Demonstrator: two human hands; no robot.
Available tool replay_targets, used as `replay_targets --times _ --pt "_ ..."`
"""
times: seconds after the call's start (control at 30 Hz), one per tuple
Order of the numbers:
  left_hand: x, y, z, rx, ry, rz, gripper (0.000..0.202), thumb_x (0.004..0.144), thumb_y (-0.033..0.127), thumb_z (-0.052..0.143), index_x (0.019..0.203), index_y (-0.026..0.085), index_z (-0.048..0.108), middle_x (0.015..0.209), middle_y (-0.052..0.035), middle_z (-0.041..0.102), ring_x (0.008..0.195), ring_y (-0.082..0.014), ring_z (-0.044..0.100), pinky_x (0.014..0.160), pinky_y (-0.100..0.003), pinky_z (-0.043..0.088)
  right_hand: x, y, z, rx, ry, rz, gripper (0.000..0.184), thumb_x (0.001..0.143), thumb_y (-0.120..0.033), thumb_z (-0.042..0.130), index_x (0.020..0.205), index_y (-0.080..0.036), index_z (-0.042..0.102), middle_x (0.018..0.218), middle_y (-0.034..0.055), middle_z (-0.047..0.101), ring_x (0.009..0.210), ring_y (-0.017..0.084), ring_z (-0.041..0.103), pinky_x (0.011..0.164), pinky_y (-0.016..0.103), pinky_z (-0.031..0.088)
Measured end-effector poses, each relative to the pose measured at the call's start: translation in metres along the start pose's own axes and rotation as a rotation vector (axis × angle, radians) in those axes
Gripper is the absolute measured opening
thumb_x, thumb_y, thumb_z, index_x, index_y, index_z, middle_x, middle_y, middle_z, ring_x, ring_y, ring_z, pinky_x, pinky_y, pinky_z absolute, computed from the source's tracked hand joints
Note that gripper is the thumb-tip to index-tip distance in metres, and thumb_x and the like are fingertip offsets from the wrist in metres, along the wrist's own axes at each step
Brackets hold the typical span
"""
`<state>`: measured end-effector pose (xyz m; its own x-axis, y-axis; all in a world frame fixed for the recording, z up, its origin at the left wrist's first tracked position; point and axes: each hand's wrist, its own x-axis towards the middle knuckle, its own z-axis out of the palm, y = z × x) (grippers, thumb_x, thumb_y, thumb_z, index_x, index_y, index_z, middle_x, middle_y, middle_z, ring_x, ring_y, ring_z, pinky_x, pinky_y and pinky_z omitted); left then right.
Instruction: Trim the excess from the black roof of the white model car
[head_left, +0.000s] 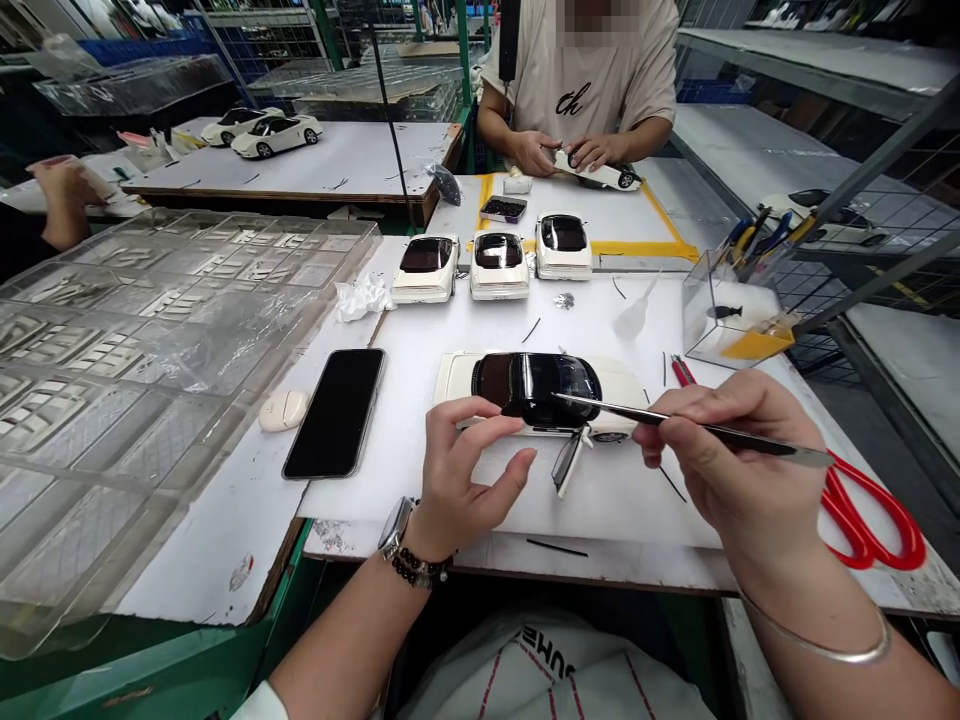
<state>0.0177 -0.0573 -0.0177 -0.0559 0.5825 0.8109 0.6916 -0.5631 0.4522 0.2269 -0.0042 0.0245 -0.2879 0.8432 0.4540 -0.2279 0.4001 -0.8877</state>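
**Tweezers aimed across a model car**

The white model car (536, 385) lay just beyond both hands, its long axis running left to right. The right hand (731, 460) pinched tweezers (675, 420), tips pointing left over the roof. The left hand (457, 475), fingers apart and empty, hovered beside its near side.

The toy car (540, 392) is shiny white plastic with a glossy black roof. The tweezers (697, 430) are smooth metal (grey and thin). The phone (335, 412) looks glassy.
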Motion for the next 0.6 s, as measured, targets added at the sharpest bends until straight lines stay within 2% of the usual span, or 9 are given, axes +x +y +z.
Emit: replay_targets --times 0.13,0.3,0.5,0.6 --pt "-0.001 -0.001 0.001 0.015 -0.022 -0.028 0.023 0.08 0.013 0.066 0.101 0.018 0.058 0.099 -0.0057 0.052 0.093 -0.0188 0.055 0.079 -0.035 0.051 0.001 0.0 0.0 -0.009 -0.007 -0.021 0.017 0.082 -0.005 0.063 0.083 -0.018 0.052 0.075 0.0021 0.064 0.066 0.015 0.063 0.05 0.026 0.05" --pt "0.0 -0.004 0.005 0.089 -0.089 -0.099 0.025 0.083 0.015 0.065 0.107 0.02 0.06 0.099 -0.0058 0.055 0.093 -0.0193 0.055 0.082 -0.038 0.049 -0.008 0.0 -0.002 0.012 -0.088 -0.026 0.018 0.082 -0.002 0.062 0.085 -0.018 0.053 0.076 0.0022 0.065 0.069 0.015 0.063 0.049 0.024 0.051" --pt "0.003 -0.003 0.006 0.079 -0.136 -0.046 0.012 0.081 0.011 0.067 0.087 0.021 0.067 0.091 -0.0036 0.061 0.089 -0.0183 0.056 0.081 -0.036 0.047 -0.018 -0.002 -0.004 -0.095 -0.183 -0.072 0.021 0.08 0.001 0.06 0.086 -0.018 0.052 0.074 0.0017 0.061 0.066 0.014 0.06 0.051 0.027 0.051" --pt "0.004 -0.002 0.006 0.072 -0.163 -0.033 0.01 0.08 0.011 0.067 0.083 0.021 0.067 0.088 -0.0032 0.062 0.086 -0.0183 0.057 0.08 -0.037 0.047 -0.023 -0.002 -0.007 -0.132 -0.235 -0.075 0.024 0.079 0.002 0.06 0.087 -0.018 0.053 0.072 0.0006 0.058 0.069 0.015 0.06 0.056 0.029 0.052"
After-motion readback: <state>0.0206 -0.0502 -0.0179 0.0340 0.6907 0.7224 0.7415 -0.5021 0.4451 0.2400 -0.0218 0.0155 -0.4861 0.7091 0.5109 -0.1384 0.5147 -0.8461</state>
